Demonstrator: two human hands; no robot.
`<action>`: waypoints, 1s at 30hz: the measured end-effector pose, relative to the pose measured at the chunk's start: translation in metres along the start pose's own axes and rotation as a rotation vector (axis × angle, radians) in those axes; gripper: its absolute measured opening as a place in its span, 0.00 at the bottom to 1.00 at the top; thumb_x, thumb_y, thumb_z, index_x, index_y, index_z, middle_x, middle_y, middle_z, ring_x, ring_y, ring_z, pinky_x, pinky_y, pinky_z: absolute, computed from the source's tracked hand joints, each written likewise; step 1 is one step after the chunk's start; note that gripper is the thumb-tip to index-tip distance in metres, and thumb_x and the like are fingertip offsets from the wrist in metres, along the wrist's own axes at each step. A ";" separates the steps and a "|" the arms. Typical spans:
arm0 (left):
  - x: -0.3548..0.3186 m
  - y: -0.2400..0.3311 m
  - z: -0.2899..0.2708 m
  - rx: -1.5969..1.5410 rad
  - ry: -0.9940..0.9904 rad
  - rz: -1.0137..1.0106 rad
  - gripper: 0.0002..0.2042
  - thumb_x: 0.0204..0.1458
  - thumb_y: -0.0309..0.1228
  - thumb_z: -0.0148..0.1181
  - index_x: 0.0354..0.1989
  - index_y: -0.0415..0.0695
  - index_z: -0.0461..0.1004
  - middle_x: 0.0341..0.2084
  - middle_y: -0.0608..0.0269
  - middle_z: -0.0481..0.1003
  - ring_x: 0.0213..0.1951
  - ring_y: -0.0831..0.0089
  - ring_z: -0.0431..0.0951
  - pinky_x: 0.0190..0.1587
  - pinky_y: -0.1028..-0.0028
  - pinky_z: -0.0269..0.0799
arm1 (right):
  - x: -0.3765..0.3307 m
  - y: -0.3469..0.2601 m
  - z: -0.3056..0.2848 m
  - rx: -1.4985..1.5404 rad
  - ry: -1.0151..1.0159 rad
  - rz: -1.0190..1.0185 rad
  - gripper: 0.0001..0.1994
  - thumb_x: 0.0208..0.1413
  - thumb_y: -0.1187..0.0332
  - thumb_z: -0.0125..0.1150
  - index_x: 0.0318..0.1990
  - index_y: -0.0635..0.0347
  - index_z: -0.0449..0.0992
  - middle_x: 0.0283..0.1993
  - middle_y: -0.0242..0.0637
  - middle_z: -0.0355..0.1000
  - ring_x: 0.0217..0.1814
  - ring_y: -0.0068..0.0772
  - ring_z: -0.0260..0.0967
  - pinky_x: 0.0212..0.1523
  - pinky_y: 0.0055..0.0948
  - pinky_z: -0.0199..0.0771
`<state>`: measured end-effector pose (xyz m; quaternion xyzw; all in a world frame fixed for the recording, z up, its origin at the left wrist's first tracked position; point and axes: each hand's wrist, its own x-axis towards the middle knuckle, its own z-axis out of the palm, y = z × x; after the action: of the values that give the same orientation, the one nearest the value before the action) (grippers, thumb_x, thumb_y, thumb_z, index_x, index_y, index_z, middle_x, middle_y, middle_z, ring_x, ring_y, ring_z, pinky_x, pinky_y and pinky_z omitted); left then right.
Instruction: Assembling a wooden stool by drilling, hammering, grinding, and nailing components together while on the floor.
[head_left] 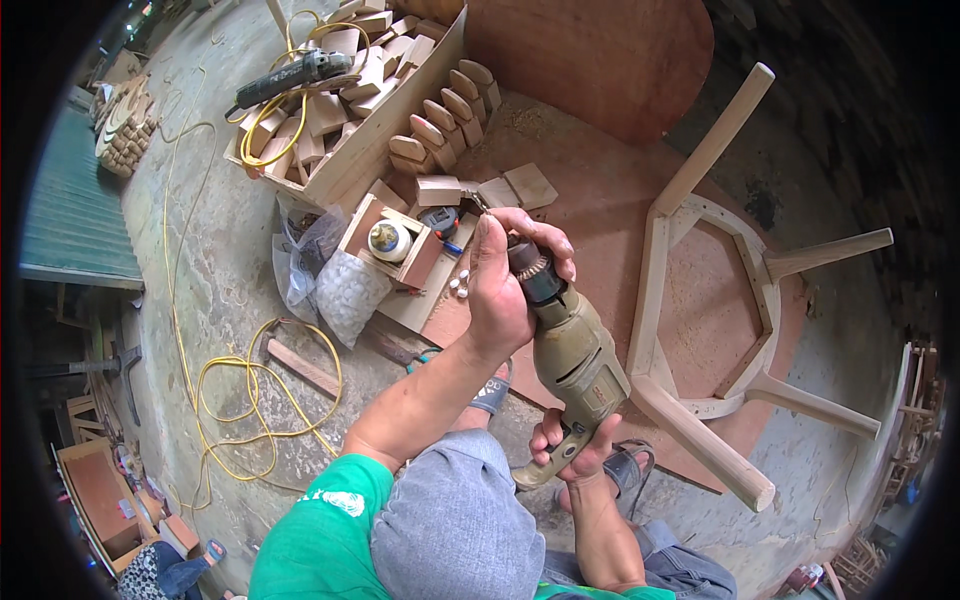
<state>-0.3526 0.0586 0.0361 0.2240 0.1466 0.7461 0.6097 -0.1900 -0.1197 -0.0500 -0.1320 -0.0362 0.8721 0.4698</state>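
A beige corded-style power drill (578, 355) lies tilted between my hands, its black chuck (535, 265) pointing up and to the left. My right hand (582, 450) is wrapped round its handle. The fingers of my left hand (500, 275) curl round the chuck end, and a thin drill bit (479, 202) shows at the thumb tip. How far the bit sits in the chuck is hidden by the fingers. To the right stands a wooden chair frame (645, 290), turned over with its legs sticking out.
A wooden crate (345, 150) of blocks holds an angle grinder (295, 78). Nearby are a small box (362, 222) with a glue bottle (388, 240), a tape measure (440, 221), a bag of white plugs (348, 295), a hammer (300, 365) and a yellow cord (200, 400).
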 end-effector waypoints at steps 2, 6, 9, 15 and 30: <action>0.000 0.000 -0.005 0.017 -0.010 -0.002 0.19 0.68 0.50 0.32 0.43 0.47 0.63 0.31 0.51 0.74 0.29 0.66 0.74 0.36 0.69 0.73 | 0.001 0.000 -0.002 -0.001 0.001 -0.005 0.47 0.48 0.26 0.50 0.57 0.66 0.65 0.33 0.41 0.68 0.39 0.43 0.72 0.31 0.35 0.77; 0.001 0.007 0.004 0.039 0.002 -0.044 0.24 0.63 0.58 0.38 0.55 0.52 0.62 0.35 0.53 0.75 0.33 0.66 0.74 0.38 0.66 0.73 | -0.001 0.001 -0.005 0.075 -0.068 0.035 0.49 0.47 0.25 0.49 0.59 0.66 0.64 0.39 0.46 0.70 0.42 0.45 0.72 0.30 0.34 0.76; -0.009 0.013 0.011 0.162 -0.133 -0.008 0.42 0.48 0.64 0.59 0.63 0.44 0.57 0.38 0.50 0.75 0.40 0.62 0.77 0.50 0.61 0.73 | -0.003 0.000 0.001 0.249 -0.152 0.102 0.50 0.48 0.25 0.48 0.61 0.66 0.62 0.43 0.51 0.70 0.44 0.49 0.73 0.30 0.32 0.76; -0.007 0.008 -0.023 0.102 -0.191 -0.365 0.11 0.51 0.33 0.63 0.35 0.43 0.67 0.25 0.59 0.74 0.32 0.66 0.77 0.47 0.64 0.72 | 0.002 -0.001 -0.014 0.345 -0.200 0.284 0.45 0.48 0.24 0.46 0.64 0.48 0.62 0.43 0.48 0.68 0.42 0.48 0.70 0.32 0.30 0.72; -0.010 -0.014 -0.050 0.070 -0.170 -0.565 0.15 0.46 0.30 0.64 0.41 0.45 0.66 0.26 0.63 0.72 0.33 0.71 0.75 0.44 0.68 0.72 | -0.007 0.005 -0.015 0.658 -0.030 0.321 0.40 0.49 0.24 0.46 0.58 0.45 0.67 0.28 0.33 0.59 0.26 0.29 0.60 0.25 0.22 0.64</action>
<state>-0.3654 0.0546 -0.0154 0.2570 0.1769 0.5198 0.7953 -0.1866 -0.1288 -0.0637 0.0349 0.2604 0.9015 0.3438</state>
